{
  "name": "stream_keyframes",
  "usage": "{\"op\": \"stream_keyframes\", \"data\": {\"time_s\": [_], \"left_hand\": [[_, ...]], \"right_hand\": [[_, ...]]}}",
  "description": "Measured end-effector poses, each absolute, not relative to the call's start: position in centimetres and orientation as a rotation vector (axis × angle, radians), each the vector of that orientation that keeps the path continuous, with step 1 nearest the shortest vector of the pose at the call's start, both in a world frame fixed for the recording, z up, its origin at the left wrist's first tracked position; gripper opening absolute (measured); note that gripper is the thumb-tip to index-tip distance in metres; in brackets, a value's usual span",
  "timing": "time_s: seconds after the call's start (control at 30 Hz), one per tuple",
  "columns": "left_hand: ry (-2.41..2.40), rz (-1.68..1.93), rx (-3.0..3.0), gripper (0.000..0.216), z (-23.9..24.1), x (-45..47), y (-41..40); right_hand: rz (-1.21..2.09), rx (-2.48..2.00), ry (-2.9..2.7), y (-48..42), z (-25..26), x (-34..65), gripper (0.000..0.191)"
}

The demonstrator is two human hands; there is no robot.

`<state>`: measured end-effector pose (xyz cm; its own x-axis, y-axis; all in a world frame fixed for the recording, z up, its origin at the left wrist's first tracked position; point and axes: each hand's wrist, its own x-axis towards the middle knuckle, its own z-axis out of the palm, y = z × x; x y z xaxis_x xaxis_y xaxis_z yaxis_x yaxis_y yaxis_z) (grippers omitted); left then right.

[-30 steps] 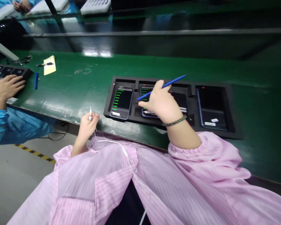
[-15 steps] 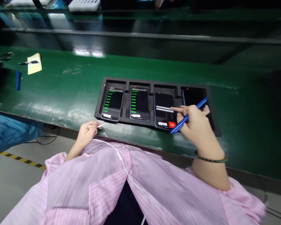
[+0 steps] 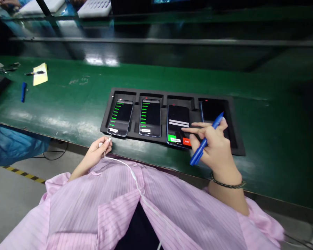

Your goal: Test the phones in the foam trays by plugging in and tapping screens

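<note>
A black tray [image 3: 240,146] holds smartphones in its compartments. My left hand [image 3: 100,147] pinches the plug of a white earphone cable [image 3: 123,163], its tip at the lower edge of the leftmost phone [image 3: 121,118]; whether it is inserted I cannot tell. That phone and the second phone [image 3: 150,118] show green text lines. My right hand [image 3: 215,142] grips a blue pen [image 3: 203,144], fingers stretched over the third phone [image 3: 177,114], whose screen shows grey bars, a green button and a red one. Partly behind this hand lies the fourth phone [image 3: 211,109], its screen dark.
On the green bench [image 3: 75,104], a black pen [image 3: 36,73] lies across yellow paper [image 3: 41,80] at the left, near another blue pen [image 3: 23,92]. A raised rail [image 3: 146,41] runs along the back. Someone's blue sleeve [image 3: 13,146] is at the far left.
My left hand has brought the plug up to the leftmost phone's lower edge. A green button has appeared on the third phone. My right fingertip sits slightly lower on its screen.
</note>
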<state>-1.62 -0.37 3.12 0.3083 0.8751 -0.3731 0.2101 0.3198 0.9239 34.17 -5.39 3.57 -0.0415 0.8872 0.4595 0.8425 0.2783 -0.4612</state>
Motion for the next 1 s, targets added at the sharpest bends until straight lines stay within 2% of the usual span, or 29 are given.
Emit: {"op": "stream_keyframes", "data": {"time_s": [0.1, 0.27, 0.43, 0.67, 0.87, 1.0], "left_hand": [[1.21, 0.59, 1.201, 0.06, 2.7, -1.3, -0.5], [1.214, 0.568, 1.225, 0.059, 2.9, -1.0, -0.5], [1.233, 0.534, 1.226, 0.049, 3.1, -1.1, -0.5], [1.371, 0.677, 1.323, 0.037, 2.6, -1.5, -0.8], [1.396, 0.73, 1.351, 0.029, 2.6, -1.6, -0.9], [1.362, 0.718, 1.354, 0.029, 2.7, -1.5, -0.6]], "right_hand": [[0.117, -1.415, -1.945, -5.5, 3.2, 33.4, 0.022], [0.107, -1.274, -1.985, -5.6, 2.8, 32.8, 0.016], [0.164, -1.41, -1.909, -5.4, 3.9, 33.6, 0.03], [0.149, -1.364, -2.111, -2.5, 5.5, 34.9, 0.025], [0.237, -1.119, -2.35, -0.5, 5.6, 32.8, 0.018], [0.306, -1.073, -2.476, 0.0, 5.2, 31.5, 0.006]]}}
